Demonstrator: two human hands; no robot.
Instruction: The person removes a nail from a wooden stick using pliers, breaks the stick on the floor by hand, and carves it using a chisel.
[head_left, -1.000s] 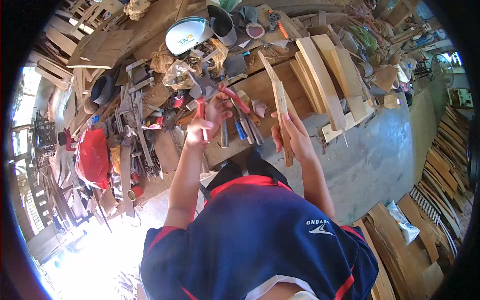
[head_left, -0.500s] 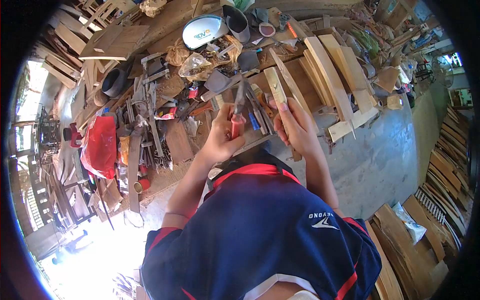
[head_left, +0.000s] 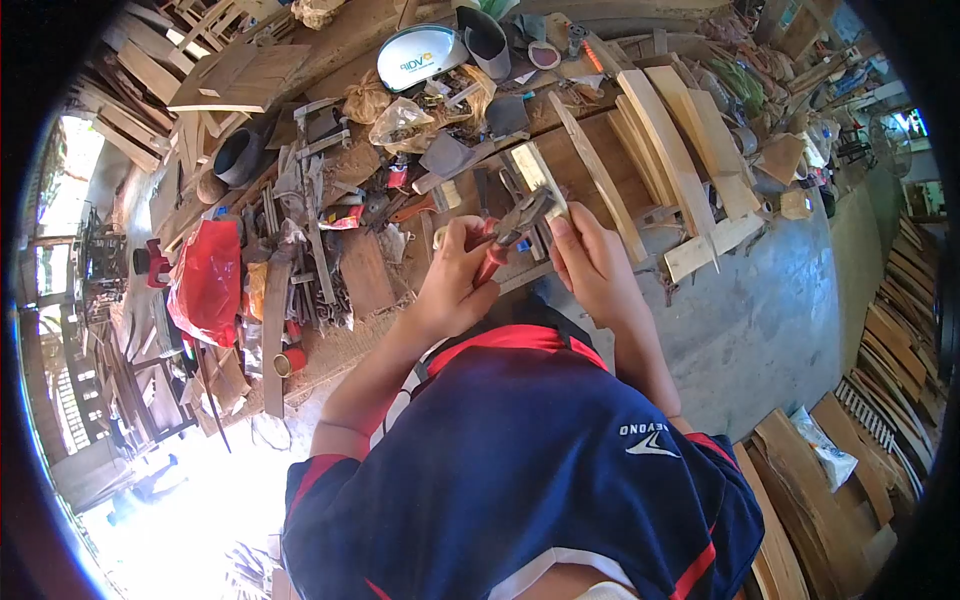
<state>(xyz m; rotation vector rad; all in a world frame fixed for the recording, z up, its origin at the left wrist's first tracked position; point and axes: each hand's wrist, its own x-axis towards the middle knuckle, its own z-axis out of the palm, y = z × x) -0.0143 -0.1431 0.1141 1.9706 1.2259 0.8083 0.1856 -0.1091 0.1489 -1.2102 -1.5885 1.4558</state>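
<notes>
My left hand (head_left: 458,277) is wrapped round the red handles of a pair of pliers (head_left: 520,218). The metal jaws point up and right, against or just over a short pale wooden piece (head_left: 535,170). That piece is held in my right hand (head_left: 597,262), with its fingers closed round the lower part and its upper end sticking out. Whether the jaws grip anything is too small to tell. Behind the hands, on the workbench (head_left: 390,300), lie a brush (head_left: 440,198) and several dark metal tools, partly hidden.
A long thin wooden strip (head_left: 598,175) and several curved boards (head_left: 668,150) lie to the right on the bench. At the back is a white and green helmet (head_left: 420,58). A red plastic bag (head_left: 206,285) sits at the left, near a red cup (head_left: 290,361).
The pliers have swung from upright toward the right and met the wooden piece. The right hand has turned this piece and no longer holds the long strip beside it.
</notes>
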